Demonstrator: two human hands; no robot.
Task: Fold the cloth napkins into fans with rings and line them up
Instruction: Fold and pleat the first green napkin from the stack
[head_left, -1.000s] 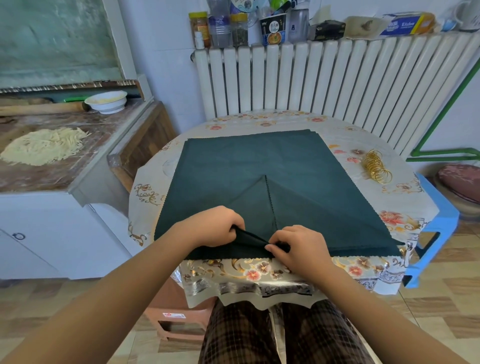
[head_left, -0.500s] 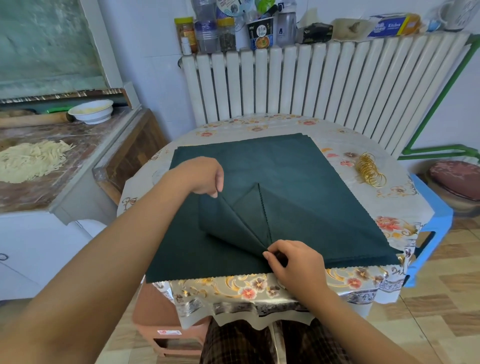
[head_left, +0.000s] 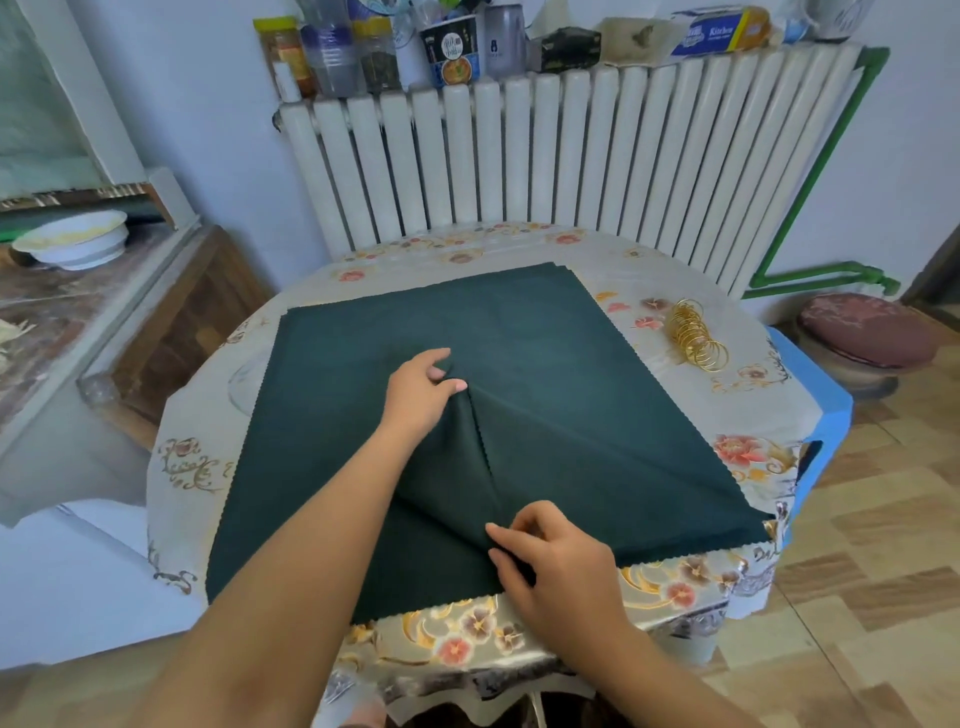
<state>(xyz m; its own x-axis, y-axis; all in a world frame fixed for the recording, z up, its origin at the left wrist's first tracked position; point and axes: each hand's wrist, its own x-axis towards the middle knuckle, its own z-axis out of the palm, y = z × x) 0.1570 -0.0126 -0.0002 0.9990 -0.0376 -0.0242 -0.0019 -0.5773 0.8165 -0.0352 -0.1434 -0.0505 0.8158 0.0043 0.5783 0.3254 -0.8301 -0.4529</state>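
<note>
- seen from a camera on the person's head looking down, a dark green cloth napkin (head_left: 545, 364) lies spread on a round table (head_left: 675, 587) covered with a shiny flowered cloth.
- more green edges show at the napkin's far corner, so it appears to lie on a stack of others.
- two lower flaps of the napkin are folded in, and their edges meet along a seam that runs up the middle to a point.
- the left hand (head_left: 421, 395) reaches to the top of that seam, thumb and fingers curled and pinching the tip of the left flap against the cloth.
- the right hand (head_left: 556, 561) sits at the near edge of the table, fingers curled, pinching the cloth where the two flaps meet at the bottom.
- a cluster of thin gold rings (head_left: 693, 335) lies on the table to the right, near the napkin's edge but apart from it.
- a white radiator (head_left: 571, 156) stands just behind the table, with jars, bottles and boxes lined along its top.
- to the left, a white bowl (head_left: 72, 240) sits on a counter.
- a blue stool (head_left: 826, 410) shows just beside the table on the right.
</note>
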